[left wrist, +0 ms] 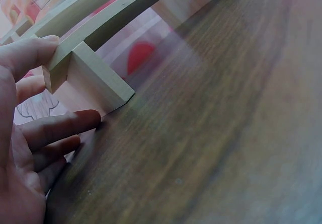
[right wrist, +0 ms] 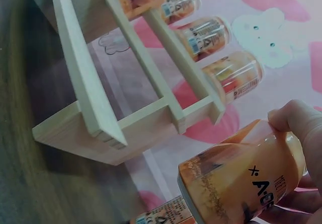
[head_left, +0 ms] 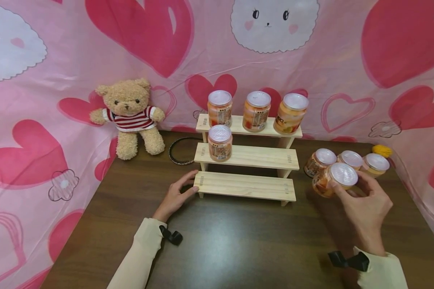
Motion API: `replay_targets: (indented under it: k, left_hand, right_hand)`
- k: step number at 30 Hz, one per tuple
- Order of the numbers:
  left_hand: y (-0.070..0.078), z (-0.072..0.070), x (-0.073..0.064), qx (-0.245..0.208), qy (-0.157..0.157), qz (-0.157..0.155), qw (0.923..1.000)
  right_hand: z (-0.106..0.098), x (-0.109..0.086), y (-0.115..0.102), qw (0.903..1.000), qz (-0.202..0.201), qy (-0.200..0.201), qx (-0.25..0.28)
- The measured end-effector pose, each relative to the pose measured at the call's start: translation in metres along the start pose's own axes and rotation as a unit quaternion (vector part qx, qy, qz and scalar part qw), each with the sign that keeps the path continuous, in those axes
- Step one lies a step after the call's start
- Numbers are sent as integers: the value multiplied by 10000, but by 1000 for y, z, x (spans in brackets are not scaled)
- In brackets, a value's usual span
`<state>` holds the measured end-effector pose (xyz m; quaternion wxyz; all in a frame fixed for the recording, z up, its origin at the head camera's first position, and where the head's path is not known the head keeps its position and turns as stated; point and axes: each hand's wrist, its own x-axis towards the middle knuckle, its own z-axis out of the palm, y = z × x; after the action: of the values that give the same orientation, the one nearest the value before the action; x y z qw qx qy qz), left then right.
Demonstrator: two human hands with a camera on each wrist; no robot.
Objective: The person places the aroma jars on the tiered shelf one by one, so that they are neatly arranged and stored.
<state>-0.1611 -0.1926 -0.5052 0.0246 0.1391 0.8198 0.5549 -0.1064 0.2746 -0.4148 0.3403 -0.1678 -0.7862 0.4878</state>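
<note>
In the head view my right hand [head_left: 370,200] grips a canned-fruit jar [head_left: 327,182] with a silvery lid, thumb on the near side. The jar is tilted and held up in front of three similar jars [head_left: 320,160] at the right. In the right wrist view the held jar [right wrist: 236,178] shows an orange label with dark lettering. My left hand [head_left: 175,196] holds the left end of the lowest step of a three-tier wooden stand [head_left: 246,185], thumb and forefinger at its corners. Its other fingers [left wrist: 60,128] hang beside the stand's leg.
Three jars [head_left: 256,111] stand along the top step and one jar [head_left: 220,143] on the left of the middle step. A teddy bear [head_left: 130,116] sits at the back left, near a black hair band [head_left: 181,162]. Something yellow [head_left: 382,150] lies behind the right-hand jars.
</note>
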Motion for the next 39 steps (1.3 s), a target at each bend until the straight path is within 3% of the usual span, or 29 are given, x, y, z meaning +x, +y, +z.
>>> replay_targets:
  k: [16,24,33,39]
  left_hand:
    - [-2,0,0,5,5,11,10000]
    - [-1,0,0,71,26,15,10000]
    - [-1,0,1,36,-5,62,10000]
    - [-1,0,0,41,-22,115,9999]
  right_hand:
    - [-4,3,-22,9999,-129,-113,20]
    - [-4,5,-36,9984,-522,-197,-2]
    - [1,6,-51,9980,-496,-366,155]
    - [7,6,-61,9979,-476,-437,-26]
